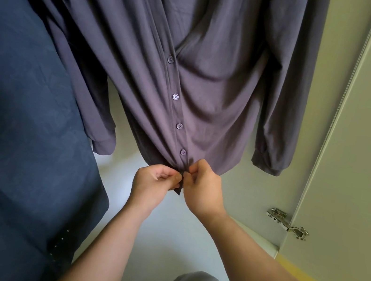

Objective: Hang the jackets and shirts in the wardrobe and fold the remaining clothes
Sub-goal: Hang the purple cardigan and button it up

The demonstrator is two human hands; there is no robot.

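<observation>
Both hands meet at the hem. Left hand (pixel 151 182) and right hand (pixel 203 188) each pinch the bottom of the button placket between curled fingers and thumb. At left I note dark navy fabric (pixel 23 111), kind unclear. At centre, the purple-grey button-front shirt (pixel 216 71) hangs inside the wardrobe; its hanger is out of view. At right are the wardrobe door (pixel 364 147) and its hinge (pixel 287 224). Four buttons (pixel 175 96) appear fastened. I judge the lowest fastening is in hand, and any folding is still outstanding.
</observation>
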